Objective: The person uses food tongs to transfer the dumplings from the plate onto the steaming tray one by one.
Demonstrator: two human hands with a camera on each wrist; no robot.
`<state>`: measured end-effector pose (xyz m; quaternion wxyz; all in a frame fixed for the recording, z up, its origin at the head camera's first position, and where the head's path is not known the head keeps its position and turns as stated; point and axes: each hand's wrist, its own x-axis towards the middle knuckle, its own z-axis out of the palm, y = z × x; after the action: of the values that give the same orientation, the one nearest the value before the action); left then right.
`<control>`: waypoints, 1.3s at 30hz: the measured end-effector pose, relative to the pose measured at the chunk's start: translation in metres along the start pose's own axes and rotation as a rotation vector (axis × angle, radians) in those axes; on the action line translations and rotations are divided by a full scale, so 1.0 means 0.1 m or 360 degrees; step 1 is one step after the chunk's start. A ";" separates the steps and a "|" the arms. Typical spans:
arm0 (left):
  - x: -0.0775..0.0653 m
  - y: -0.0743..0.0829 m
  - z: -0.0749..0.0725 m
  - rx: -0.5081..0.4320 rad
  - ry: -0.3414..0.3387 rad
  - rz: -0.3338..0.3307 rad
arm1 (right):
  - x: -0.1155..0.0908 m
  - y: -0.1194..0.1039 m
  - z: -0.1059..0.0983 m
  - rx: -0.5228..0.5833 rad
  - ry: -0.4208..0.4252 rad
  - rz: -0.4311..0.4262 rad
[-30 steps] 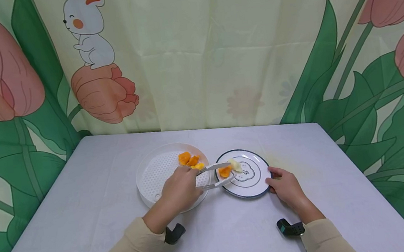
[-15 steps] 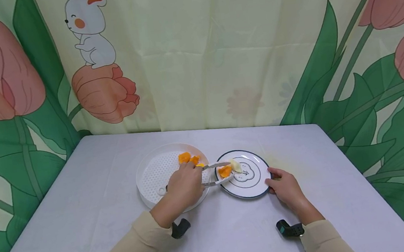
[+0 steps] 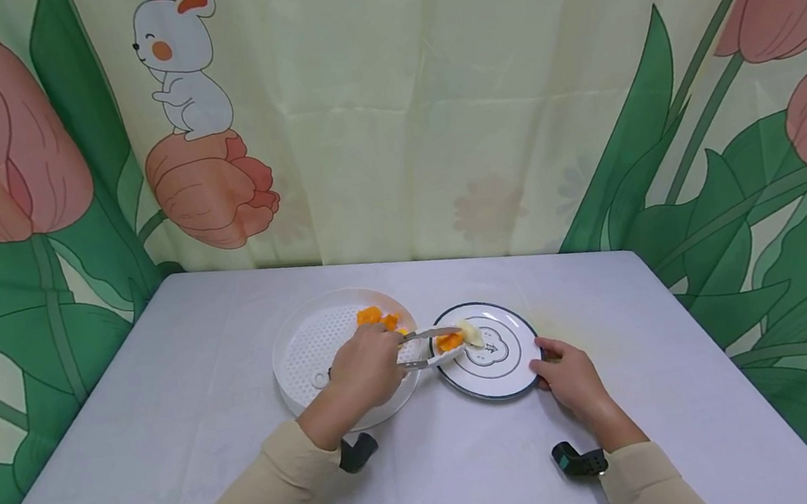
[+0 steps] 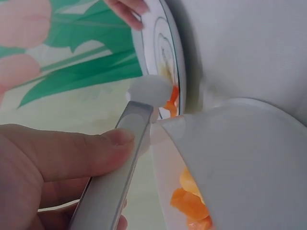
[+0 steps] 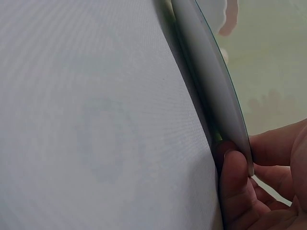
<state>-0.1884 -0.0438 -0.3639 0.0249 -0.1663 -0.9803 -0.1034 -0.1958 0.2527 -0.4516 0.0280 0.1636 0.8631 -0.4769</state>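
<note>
My left hand [image 3: 366, 366] grips a pair of metal tongs [image 3: 423, 334] with pale tips, reaching across to the plate; in the left wrist view the thumb presses on one tong arm [image 4: 112, 187]. Between the tips lies an orange piece of food [image 3: 448, 342], partly covered by the lower tip. A pale yellowish piece [image 3: 471, 333] sits beside it, near the upper tip. Both are on a white plate [image 3: 498, 381] with a dark rim. My right hand [image 3: 572, 370] pinches the plate's right edge, thumb on top and fingers below, as the right wrist view [image 5: 240, 158] shows.
A round white tray [image 3: 307, 331] with a dimpled or perforated floor stands left of the plate, under my left hand. Several orange and yellow pieces [image 3: 369, 315] lie at its right side. White cloth covers the table [image 3: 477, 478]; a printed curtain [image 3: 387, 119] hangs behind.
My left hand has shifted slightly to the right, and the tong arms have drawn closer together around the orange piece. My right hand keeps its hold on the plate.
</note>
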 end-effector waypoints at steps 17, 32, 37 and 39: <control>-0.03 -0.13 -0.10 -0.0143 0.0058 -0.0005 | -0.03 -0.02 0.00 -0.0005 0.0000 -0.0010; -0.16 -0.50 -0.29 -0.0269 0.0142 -0.0150 | -0.04 -0.02 -0.01 -0.0014 -0.0003 -0.0018; -0.25 -0.70 -0.32 -0.0295 0.0148 -0.0203 | -0.03 -0.02 0.00 -0.0005 0.0001 -0.0002; -0.31 -0.78 -0.33 -0.0303 0.0156 -0.0222 | -0.02 -0.01 0.00 -0.0006 0.0002 0.0002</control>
<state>-0.1848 -0.1323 -0.3491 0.0495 -0.0939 -0.9729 -0.2055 -0.1946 0.2514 -0.4502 0.0279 0.1645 0.8640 -0.4751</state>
